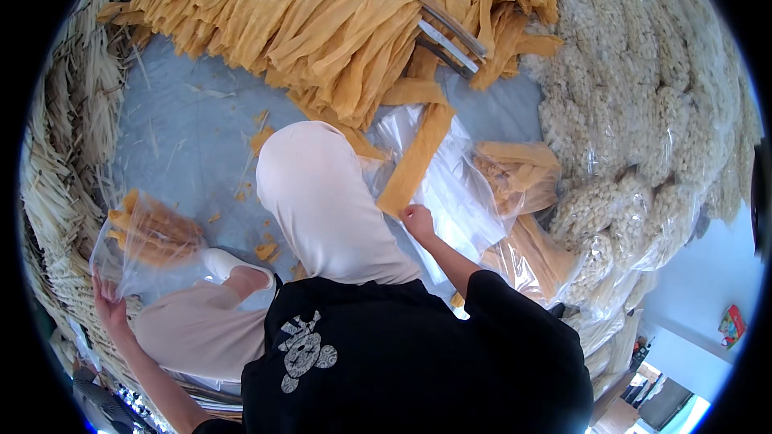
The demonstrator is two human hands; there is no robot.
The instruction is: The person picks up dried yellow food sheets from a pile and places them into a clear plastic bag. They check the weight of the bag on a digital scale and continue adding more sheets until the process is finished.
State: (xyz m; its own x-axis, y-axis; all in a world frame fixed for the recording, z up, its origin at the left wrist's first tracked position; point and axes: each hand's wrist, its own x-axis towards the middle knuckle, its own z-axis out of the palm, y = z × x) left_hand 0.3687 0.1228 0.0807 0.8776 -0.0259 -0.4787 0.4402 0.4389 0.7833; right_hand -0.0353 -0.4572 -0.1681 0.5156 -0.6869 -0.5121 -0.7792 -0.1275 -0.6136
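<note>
On the left, my left hand (pixel 110 304) grips the rim of a clear plastic bag (pixel 136 271). Folded yellow pieces (pixel 160 232), which look like dried tofu skin, lie inside it. My right hand (pixel 417 222) pinches the lower end of a long yellow strip (pixel 419 157) of the same material. This strip runs up towards a large heap of yellow strips (pixel 289 18). Beneath the strip and beside my right hand lie flat clear plastic bags (pixel 458 205). My right knee (pixel 319 187) rises between the two hands.
Metal and wooden bars (pixel 449 45) stick out of the heap. Filled bags of yellow pieces (pixel 522 178) sit at the right, before a tall stack of bagged pale dried goods (pixel 633 84). Bundled pale strips (pixel 66 193) line the left. Yellow crumbs (pixel 265 250) dot the grey floor sheet (pixel 187 108).
</note>
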